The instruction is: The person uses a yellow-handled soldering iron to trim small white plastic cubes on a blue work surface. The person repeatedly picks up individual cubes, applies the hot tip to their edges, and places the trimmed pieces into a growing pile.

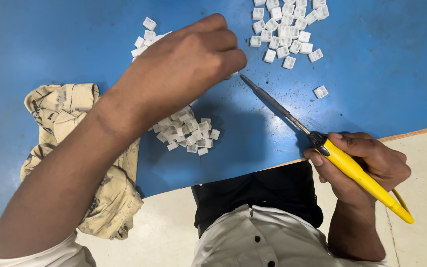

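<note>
Here the left hand (184,64) curls its fingers over a small white part, barely visible, on the blue desk (50,44); the right hand (366,165) grips a yellow soldering iron (352,170), whose hot tip could likely burn those fingers if it slips

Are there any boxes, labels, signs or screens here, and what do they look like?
None show in this view, only these things:
Patterned cloth: crumpled at the table's left edge, beige with dark print.
Small white plastic pieces: loose heaps on the blue table, no marks I can tell.
Soldering iron: yellow handle, in the right hand.
</note>
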